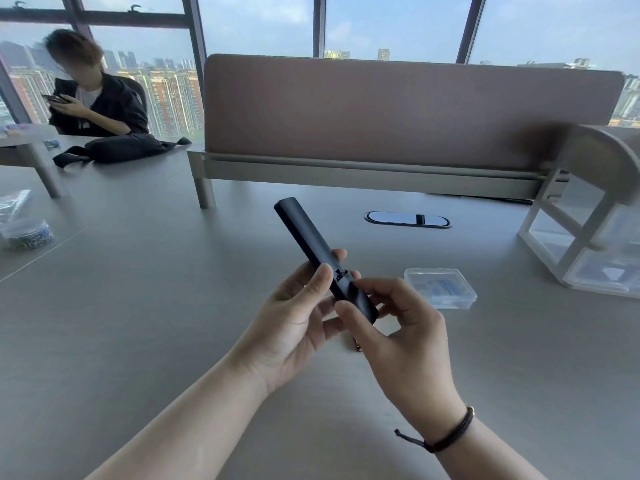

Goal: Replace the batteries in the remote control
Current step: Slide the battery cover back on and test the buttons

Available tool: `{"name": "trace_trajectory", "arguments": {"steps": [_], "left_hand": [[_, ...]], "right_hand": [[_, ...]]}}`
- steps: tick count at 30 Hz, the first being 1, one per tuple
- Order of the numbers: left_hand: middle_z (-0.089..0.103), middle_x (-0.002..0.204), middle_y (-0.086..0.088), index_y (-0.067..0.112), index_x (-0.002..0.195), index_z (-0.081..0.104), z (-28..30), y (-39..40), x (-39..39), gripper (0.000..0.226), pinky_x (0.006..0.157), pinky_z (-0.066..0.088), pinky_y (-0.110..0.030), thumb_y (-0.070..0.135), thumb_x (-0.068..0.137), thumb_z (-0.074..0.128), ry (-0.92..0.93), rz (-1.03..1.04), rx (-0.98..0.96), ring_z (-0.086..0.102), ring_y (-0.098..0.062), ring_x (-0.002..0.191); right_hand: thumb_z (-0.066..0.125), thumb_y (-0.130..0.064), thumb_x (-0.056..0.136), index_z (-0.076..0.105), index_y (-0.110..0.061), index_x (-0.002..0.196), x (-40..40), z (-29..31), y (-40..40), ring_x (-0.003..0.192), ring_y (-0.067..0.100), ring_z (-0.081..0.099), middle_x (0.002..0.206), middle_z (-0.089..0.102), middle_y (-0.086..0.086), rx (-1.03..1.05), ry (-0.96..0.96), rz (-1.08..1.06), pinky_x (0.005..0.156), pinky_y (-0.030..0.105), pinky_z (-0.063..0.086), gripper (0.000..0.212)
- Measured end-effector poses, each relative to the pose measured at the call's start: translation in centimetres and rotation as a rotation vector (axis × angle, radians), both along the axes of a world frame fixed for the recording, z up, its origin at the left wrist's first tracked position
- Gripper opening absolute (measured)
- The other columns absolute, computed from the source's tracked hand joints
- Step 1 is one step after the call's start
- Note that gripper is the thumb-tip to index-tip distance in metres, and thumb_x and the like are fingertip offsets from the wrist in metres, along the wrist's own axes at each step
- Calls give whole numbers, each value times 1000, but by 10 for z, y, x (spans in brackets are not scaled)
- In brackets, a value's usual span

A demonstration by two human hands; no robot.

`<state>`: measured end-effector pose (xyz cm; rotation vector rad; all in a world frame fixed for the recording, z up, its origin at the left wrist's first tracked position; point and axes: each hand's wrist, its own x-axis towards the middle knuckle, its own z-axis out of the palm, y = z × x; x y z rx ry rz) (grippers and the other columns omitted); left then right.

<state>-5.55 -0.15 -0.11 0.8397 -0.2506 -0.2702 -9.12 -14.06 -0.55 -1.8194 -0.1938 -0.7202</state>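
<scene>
above a grey office desk, the right hand pinches the near end of a slim black remote control, thumb and forefinger closed on the battery cover, which appears to have slid partway back to show a small gap with white markings. the left hand cradles the remote's middle, thumb pressed along its upper edge and fingers curled underneath, the tips showing at the far side. the remote is held clear of the desk, its far end tilted up and away toward a padded divider.

judging by the gap at the cover, the step in hand is opening the battery compartment; whether cells sit inside cannot be told. the next move likely calls for drawing the cover off along the remote's length while the left hand holds the body steady, without twisting the thin cover.

just beside the right hand, a clear plastic box lies on the desk, its contents too blurred to name. something small shows on the desk beneath the hands, mostly hidden. farther out are a cable port, a clear drawer unit at right, a small jar at left, and another person seated at the far corner by the windows.
</scene>
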Motion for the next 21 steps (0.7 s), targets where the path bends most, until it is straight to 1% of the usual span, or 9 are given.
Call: {"name": "trace_trajectory", "arguments": {"steps": [3,5,6,8,11,12,14,17,21], "left_hand": [[69,105,-17,11,124,65,0,3,1,58,76,58,-42,28,71,82,-27,-37,-6,67,-34,99],[70,106,-16,11,124,65,-1,4,2,60,77,58,-42,25,69,85,-42,-62,-1,67,-36,101],[70,105,-15,11,124,66,0,4,2,60,77,59,-41,23,68,86,-45,-71,-4,69,-35,99],[71,103,-16,11,121,68,0,5,3,62,75,59,-41,19,64,89,-53,-79,-9,71,-33,94],[70,104,-18,11,119,69,0,7,4,65,75,59,-42,16,58,92,-66,-68,4,72,-34,91],[71,103,-19,11,118,70,0,8,4,64,74,59,-42,15,58,92,-65,-65,3,72,-35,89],[72,101,-20,11,117,70,1,8,4,63,73,59,-43,15,58,92,-63,-64,-4,73,-36,87],[73,101,-19,10,116,70,2,7,2,63,74,59,-45,16,58,92,-57,-62,-9,73,-36,87],[73,104,-16,11,113,73,3,6,1,62,76,59,-43,18,55,94,-32,-50,-16,72,-29,93]], "right_hand": [[78,-38,70,72,-32,89,1,1,-2,75,17,67,79,72,-13,-9,6,6,65,44,58,21],[79,-36,71,73,-31,90,1,1,-3,76,17,67,81,73,-12,-13,3,9,68,42,57,21],[79,-35,71,73,-30,90,1,1,-3,77,17,67,83,74,-11,-17,0,15,69,40,56,21],[80,-31,72,73,-27,91,1,1,-4,82,17,66,87,73,-10,-30,-8,37,72,32,54,20],[81,-27,73,73,-24,90,2,1,-4,92,14,65,94,71,-11,-55,-19,66,75,12,43,19],[81,-27,73,73,-22,90,2,1,-4,95,13,65,96,71,-11,-65,-24,76,77,9,41,19],[80,-27,74,74,-21,90,2,2,-5,98,13,66,99,70,-11,-79,-31,92,80,8,40,19],[81,-26,73,74,-20,88,3,3,-6,97,11,66,98,70,-8,-69,-39,104,79,8,41,17],[81,-24,72,74,-21,88,4,1,-7,90,14,65,95,70,-9,-24,-22,117,75,16,45,17]]}}
